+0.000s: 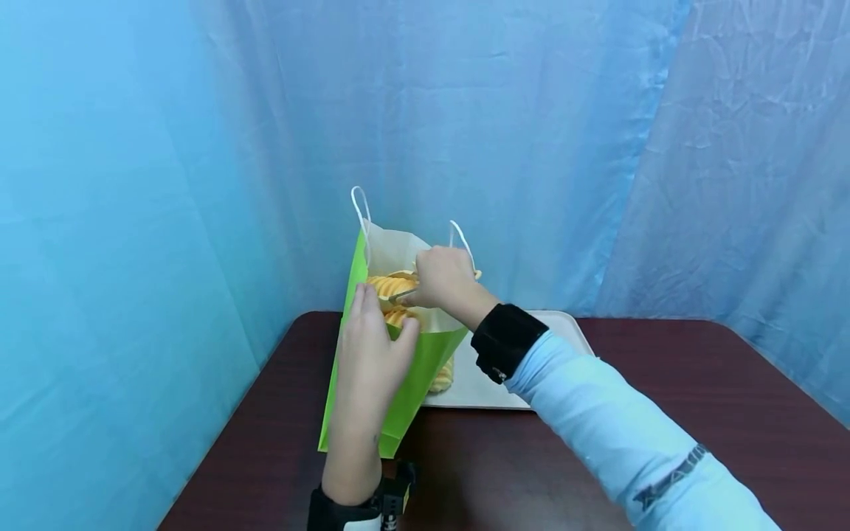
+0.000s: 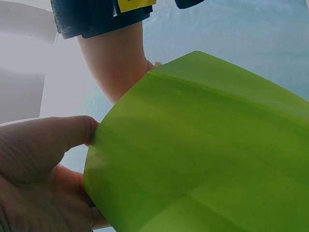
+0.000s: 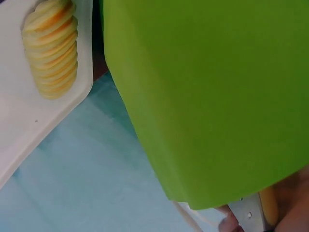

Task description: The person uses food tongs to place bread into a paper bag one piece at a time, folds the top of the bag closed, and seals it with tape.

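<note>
A green paper bag with white cord handles stands tilted on the table. My left hand is at its near rim, thumb and fingers spread apart and reaching just inside the mouth; in the left wrist view the bag wall hides their tips. My right hand is over the bag's mouth and grips metal tongs with a wood-coloured handle. Ridged bread rolls show inside the bag, close to the tongs' metal end. Whether the tongs touch one I cannot tell.
A white tray lies right of the bag, partly behind it and under my right forearm. Another ridged bread roll lies on it. The dark wooden table is bordered by blue curtains.
</note>
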Demonstrator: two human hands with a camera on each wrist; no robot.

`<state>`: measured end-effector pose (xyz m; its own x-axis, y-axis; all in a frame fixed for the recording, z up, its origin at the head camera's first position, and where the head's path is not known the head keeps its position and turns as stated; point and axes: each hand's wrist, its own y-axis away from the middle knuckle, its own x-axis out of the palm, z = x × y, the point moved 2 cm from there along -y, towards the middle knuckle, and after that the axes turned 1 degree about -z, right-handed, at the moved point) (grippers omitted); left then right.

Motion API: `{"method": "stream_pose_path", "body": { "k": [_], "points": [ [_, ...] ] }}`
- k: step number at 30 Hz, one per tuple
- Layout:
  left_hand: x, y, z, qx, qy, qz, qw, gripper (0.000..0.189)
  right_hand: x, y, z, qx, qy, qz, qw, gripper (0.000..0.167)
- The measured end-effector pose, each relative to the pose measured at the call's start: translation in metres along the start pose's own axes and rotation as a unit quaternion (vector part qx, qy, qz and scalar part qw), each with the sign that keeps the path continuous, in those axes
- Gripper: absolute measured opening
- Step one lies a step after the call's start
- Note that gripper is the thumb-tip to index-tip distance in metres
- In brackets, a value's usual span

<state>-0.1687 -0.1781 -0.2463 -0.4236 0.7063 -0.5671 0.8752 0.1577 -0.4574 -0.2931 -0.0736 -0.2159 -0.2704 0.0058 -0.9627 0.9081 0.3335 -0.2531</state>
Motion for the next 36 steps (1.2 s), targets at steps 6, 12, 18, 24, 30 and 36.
{"method": "stream_pose_path", "body": {
  "k": [6,12,18,24,30,36],
  "points": [
    [0.003,-0.001,-0.002,-0.007,0.005,0.0,1.0,0.072,0.003,0.001,-0.005,0.022,-0.05,0.041,0.9976,0.063],
    [0.005,-0.003,-0.004,-0.01,0.004,0.004,0.9999,0.072,0.002,0.004,-0.009,0.024,-0.07,0.033,0.9968,0.066],
    [0.004,-0.004,-0.004,-0.014,0.01,0.001,0.9999,0.073,-0.012,0.023,-0.008,-0.003,-0.016,-0.014,0.9998,0.062],
    [-0.005,-0.004,0.002,-0.019,0.001,-0.012,0.9998,0.073,-0.043,0.06,-0.016,-0.004,0.009,-0.106,0.9943,0.058],
    [-0.016,-0.001,0.011,-0.046,0.009,-0.012,0.9988,0.074,-0.057,0.107,-0.046,0.01,-0.139,-0.182,0.9733,0.076],
    [-0.025,-0.001,0.018,-0.055,0.015,-0.027,0.998,0.072,-0.034,0.147,-0.085,0.064,-0.336,-0.204,0.9172,0.078]
  ]
}}
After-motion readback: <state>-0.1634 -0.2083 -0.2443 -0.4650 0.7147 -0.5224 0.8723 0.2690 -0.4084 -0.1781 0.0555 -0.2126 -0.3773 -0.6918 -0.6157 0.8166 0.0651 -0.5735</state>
